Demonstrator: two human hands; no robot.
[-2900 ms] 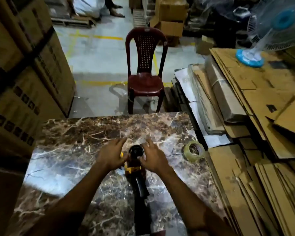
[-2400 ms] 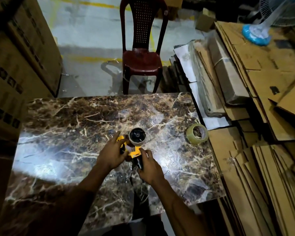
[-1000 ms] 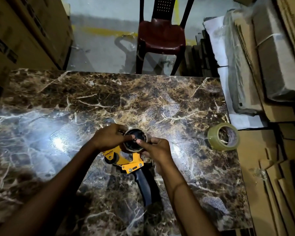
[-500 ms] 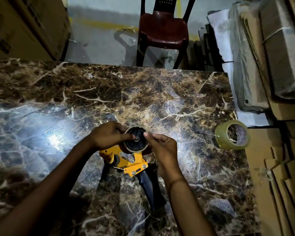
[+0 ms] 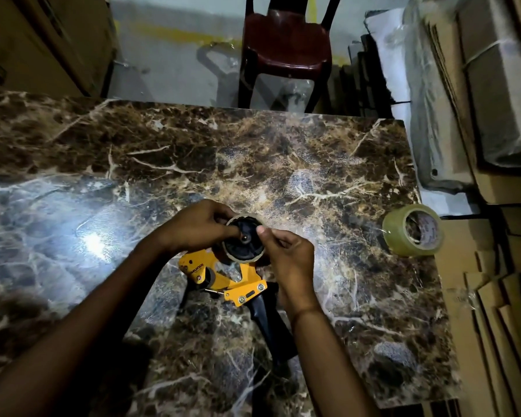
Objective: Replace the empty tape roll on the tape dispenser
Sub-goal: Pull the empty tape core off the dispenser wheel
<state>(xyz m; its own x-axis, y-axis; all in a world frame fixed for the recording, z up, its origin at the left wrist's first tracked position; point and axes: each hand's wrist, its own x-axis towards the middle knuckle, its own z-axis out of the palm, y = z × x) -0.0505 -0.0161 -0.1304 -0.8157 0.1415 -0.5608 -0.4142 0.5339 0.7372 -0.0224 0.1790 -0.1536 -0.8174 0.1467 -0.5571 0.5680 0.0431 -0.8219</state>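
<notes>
A yellow tape dispenser [image 5: 223,276] with a black handle lies on the brown marbled table [image 5: 283,164]. Its black hub carries an empty cardboard tape core [image 5: 243,242], seen end-on. My left hand [image 5: 197,225] pinches the core's left rim, fingertips on the hub. From the right, my right hand [image 5: 286,254] grips the core, thumb at its upper edge. A full roll of clear tape [image 5: 412,234] lies on its side at the table's right edge, apart from both hands.
A dark red plastic chair [image 5: 286,52] stands beyond the table's far edge. Stacked flat cardboard and wrapped bundles [image 5: 475,115] crowd the right side. Large cartons [image 5: 39,40] rise at the far left. A bright light glare sits on the tabletop left of my hands.
Both hands stay on the core at the hub with little shift. The camera has dipped slightly closer over the table since a second ago.
</notes>
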